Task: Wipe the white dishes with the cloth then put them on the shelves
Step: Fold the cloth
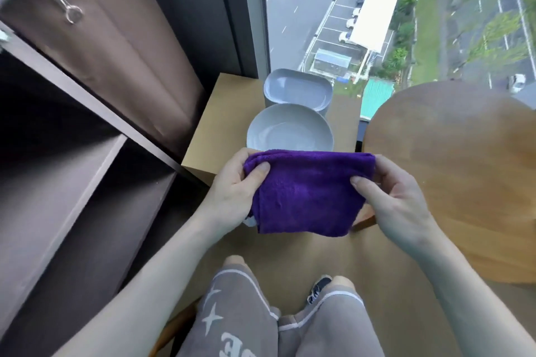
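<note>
A folded purple cloth hangs in front of me, held at both sides. My left hand pinches its left edge with the thumb on top. My right hand pinches the right edge the same way. Just beyond the cloth, a stack of round white bowls sits on a low tan box. Behind the bowls stands a stack of rounded-square white dishes. The near rim of the bowls is hidden by the cloth.
Dark brown shelves with open compartments run along the left. A round wooden table stands at the right. A brown curtain with metal clips hangs at the back left beside a floor-length window. My knees show below.
</note>
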`<action>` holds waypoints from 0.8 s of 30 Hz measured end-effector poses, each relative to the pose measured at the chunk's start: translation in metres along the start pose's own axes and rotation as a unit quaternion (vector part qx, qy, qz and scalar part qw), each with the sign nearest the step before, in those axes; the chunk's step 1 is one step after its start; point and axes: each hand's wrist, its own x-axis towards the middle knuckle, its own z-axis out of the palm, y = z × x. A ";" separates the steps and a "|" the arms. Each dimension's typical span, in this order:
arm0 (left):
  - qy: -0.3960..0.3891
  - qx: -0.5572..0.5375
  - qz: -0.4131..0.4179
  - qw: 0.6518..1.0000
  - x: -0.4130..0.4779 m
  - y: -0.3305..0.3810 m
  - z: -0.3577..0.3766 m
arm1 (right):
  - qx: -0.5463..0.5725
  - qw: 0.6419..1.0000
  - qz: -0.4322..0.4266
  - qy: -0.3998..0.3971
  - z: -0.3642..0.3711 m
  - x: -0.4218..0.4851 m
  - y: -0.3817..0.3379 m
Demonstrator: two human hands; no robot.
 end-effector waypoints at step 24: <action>0.394 0.094 0.082 0.911 -0.096 0.203 -0.148 | -0.102 0.952 -0.200 -0.210 0.157 0.115 -0.251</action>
